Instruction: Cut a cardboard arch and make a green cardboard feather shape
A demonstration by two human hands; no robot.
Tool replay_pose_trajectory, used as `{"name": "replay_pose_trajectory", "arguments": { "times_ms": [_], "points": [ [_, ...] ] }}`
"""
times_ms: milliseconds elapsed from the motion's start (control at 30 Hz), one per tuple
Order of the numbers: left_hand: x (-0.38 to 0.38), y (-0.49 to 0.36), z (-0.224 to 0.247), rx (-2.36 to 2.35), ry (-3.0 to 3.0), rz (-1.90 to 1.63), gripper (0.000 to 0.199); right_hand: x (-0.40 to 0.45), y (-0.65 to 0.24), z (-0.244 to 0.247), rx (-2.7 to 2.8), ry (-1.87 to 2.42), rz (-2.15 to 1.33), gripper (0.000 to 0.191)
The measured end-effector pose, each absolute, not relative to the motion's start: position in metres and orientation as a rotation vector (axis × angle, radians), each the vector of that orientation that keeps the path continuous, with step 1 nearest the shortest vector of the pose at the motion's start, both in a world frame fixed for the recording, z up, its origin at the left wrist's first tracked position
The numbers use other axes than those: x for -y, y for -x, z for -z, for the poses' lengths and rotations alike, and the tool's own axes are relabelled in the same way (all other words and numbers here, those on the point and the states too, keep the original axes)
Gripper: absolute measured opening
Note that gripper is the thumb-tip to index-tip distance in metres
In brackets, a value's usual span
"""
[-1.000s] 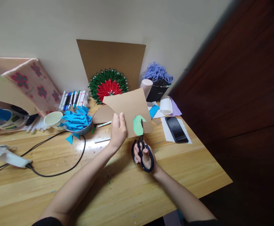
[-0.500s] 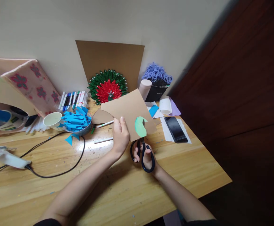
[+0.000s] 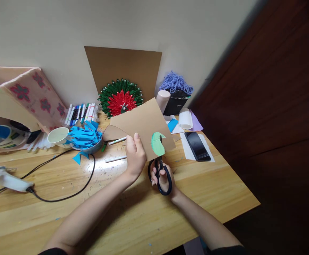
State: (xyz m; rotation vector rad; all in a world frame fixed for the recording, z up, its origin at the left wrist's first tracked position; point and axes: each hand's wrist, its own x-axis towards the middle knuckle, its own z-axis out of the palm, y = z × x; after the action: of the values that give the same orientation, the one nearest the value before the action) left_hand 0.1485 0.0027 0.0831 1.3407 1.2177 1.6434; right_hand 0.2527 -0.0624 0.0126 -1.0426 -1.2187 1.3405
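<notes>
My left hand [image 3: 135, 157] is closed on the lower edge of a sheet of brown cardboard [image 3: 137, 122], thumb on top, holding it tilted above the table. A curved light green shape [image 3: 158, 144] lies on the sheet's right part. Black-handled scissors [image 3: 166, 182] are in my right hand [image 3: 167, 175], fingers through the loops, with the blades at the cardboard beside the green shape. Behind the sheet stands a round red and green petalled piece [image 3: 121, 97], partly hidden, against a larger brown board [image 3: 125, 63].
Blue paper pieces fill a bowl [image 3: 86, 136] next to a paper cup [image 3: 58, 136]. A white glue gun [image 3: 8, 179] with a looping black cable lies at left. Markers [image 3: 81, 113] stand behind. A phone [image 3: 197, 146] rests at right, near purple yarn [image 3: 176, 83] and a dark wooden panel [image 3: 271, 124].
The scissor handles have come closer together as my right hand closes. The cardboard has shifted very slightly, and the whole view has moved a little.
</notes>
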Motion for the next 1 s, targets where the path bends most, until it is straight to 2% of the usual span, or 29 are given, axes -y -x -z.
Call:
{"name": "replay_pose_trajectory", "arguments": {
  "times_ms": [167,333,700,1000],
  "points": [
    [-0.008,-0.143,-0.085,-1.215,-1.364,-1.606,0.026,0.059,-0.254,-0.013,1.251,1.02,-1.34,0.063],
    [-0.023,-0.133,-0.086,-1.176,-1.48,-1.514,0.026,0.051,-0.253,-0.012,1.252,0.856,-1.53,0.073],
    [-0.056,-0.087,-0.102,-1.286,-1.498,-1.518,0.03,0.054,-0.255,-0.022,1.4,0.739,-1.776,0.078],
    [-0.065,-0.06,-0.111,-1.568,-1.81,-1.199,0.034,0.041,-0.281,-0.017,1.449,0.834,-1.779,0.084]
  ]
}}
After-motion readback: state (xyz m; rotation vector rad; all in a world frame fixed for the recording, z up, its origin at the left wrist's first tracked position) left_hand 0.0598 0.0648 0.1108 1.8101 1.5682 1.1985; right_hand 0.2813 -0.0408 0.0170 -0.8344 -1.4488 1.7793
